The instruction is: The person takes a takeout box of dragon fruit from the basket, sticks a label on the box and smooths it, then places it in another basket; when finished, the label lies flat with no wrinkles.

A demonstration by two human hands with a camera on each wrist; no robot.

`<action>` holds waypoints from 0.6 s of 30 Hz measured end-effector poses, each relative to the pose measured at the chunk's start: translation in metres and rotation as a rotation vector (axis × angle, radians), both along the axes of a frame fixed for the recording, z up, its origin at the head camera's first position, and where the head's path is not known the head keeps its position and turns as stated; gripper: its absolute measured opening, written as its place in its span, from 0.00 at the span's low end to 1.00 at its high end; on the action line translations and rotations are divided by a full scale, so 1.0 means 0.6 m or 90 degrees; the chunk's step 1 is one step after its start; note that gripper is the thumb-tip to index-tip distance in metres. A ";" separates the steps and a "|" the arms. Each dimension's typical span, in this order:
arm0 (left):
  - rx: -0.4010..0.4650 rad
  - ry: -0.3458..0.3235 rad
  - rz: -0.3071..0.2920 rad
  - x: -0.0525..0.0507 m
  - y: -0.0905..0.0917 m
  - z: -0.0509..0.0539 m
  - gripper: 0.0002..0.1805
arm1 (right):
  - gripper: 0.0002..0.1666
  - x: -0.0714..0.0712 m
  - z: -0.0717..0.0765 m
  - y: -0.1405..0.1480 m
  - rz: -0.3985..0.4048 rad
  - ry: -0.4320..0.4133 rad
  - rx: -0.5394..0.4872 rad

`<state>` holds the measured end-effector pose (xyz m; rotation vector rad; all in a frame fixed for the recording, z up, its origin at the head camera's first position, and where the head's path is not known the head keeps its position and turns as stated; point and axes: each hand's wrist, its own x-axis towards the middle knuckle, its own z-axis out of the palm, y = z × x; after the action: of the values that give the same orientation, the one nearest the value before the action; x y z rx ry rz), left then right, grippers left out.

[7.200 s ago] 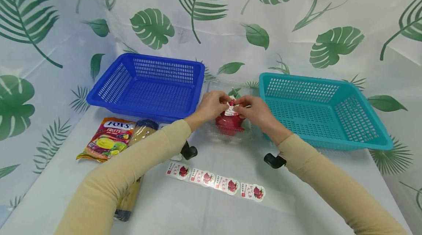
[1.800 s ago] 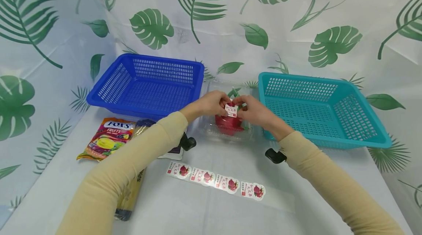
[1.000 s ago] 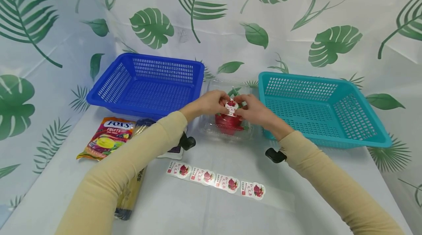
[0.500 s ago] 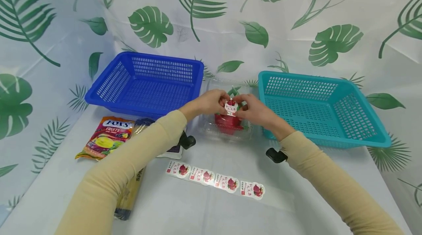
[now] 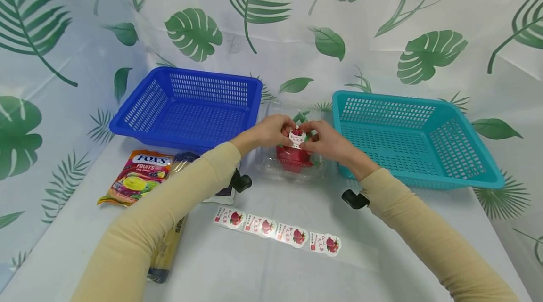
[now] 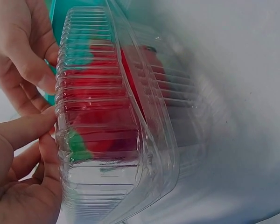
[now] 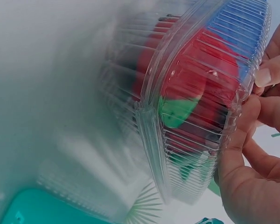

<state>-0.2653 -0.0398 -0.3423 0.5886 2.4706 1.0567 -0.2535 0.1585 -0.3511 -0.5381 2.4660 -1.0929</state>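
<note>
In the head view, a clear plastic clamshell box (image 5: 271, 167) stands between the two baskets. Red dragon fruit (image 5: 292, 157) with green tips shows through its walls. On or just over the lid lies a white dragon fruit sticker (image 5: 297, 139) with red lettering. My left hand (image 5: 271, 131) pinches the sticker's left side with curled fingers. From the other side, my right hand (image 5: 324, 141) holds its right side between thumb and fingers. In the wrist views the left thumb (image 6: 30, 128) and the right thumb (image 7: 270, 109) meet the ribbed lid edge; the sticker itself is hidden there.
A blue basket (image 5: 186, 144) stands back left, a teal basket (image 5: 407, 177) at right. Nearer me lies a strip of several stickers (image 5: 277, 233). A candy bag (image 5: 137, 177), a spaghetti pack (image 5: 167, 250) and a partly hidden white-and-dark packet (image 5: 225, 196) lie by the left arm.
Both hands stay over the box. The sticker, bent or partly covered earlier, now shows its fruit picture and lettering together between the fingers. Baskets and sticker strip have not moved.
</note>
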 end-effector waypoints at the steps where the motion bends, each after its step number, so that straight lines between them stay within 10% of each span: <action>1: -0.001 0.001 -0.002 0.000 0.000 0.000 0.25 | 0.31 0.000 0.000 0.000 0.001 -0.001 -0.001; 18: -0.004 -0.002 0.004 0.001 0.002 0.002 0.23 | 0.30 0.002 -0.002 0.002 0.006 -0.016 -0.038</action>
<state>-0.2646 -0.0387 -0.3414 0.5767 2.4739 1.0510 -0.2525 0.1595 -0.3524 -0.5498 2.4130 -1.1649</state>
